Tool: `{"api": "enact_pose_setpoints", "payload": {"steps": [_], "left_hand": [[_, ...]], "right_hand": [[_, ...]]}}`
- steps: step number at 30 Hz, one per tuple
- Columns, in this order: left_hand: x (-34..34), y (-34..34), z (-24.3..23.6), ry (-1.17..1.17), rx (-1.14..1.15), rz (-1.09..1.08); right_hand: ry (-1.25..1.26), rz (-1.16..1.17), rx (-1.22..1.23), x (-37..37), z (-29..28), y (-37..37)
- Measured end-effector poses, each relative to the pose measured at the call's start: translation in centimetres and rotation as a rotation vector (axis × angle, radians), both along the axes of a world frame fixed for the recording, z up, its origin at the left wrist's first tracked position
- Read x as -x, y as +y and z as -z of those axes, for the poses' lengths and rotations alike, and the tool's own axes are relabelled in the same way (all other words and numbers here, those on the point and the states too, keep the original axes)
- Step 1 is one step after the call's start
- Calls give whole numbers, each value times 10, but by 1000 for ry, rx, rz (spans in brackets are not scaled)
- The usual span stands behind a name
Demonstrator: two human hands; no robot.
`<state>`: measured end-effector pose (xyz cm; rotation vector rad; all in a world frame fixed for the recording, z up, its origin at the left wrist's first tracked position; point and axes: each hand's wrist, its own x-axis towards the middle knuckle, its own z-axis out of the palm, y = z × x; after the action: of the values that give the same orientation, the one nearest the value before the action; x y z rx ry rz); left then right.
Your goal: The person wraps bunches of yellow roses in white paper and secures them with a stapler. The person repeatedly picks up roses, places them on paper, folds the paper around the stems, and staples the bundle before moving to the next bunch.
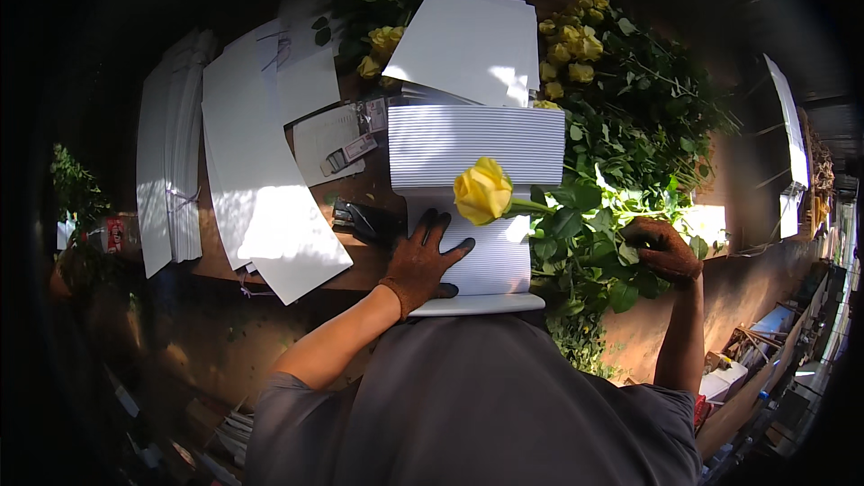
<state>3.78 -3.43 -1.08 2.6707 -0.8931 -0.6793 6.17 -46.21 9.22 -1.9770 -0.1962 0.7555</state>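
Note:
A single yellow rose (483, 191) lies with its bloom over a white corrugated sheet (486, 256), its leafy stem running off to the right. My left hand (425, 256), in a brown and black work glove, rests on that sheet with its fingers spread, just left of the bloom. At the right, my right hand (664, 250), gloved too, is curled among the leaves at the stem end of the rose. Leaves partly cover its fingertips. Behind the bloom, a raised ridged panel (477, 146) of the same white board stands across the work spot.
Yellow roses (576, 40) with long leafy stems are heaped at the back right. White sheets (468, 40) are stacked behind the panel. Large white boards (261, 162) lie at the left, near a black object (364, 220) and a stapler-like tool (349, 153).

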Motion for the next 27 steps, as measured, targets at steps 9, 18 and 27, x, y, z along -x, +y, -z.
{"api": "enact_pose_setpoints", "payload": {"steps": [9, 18, 27], "left_hand": [[0, 3, 7, -50, -108, 52], [-3, 3, 10, 53, -139, 57], [-3, 8, 11, -58, -30, 61]], "right_hand": [[-361, -339, 603, -10, 1, 112], [-436, -465, 427, -11, 85, 185], [-431, -394, 448, 3, 94, 191]]}}
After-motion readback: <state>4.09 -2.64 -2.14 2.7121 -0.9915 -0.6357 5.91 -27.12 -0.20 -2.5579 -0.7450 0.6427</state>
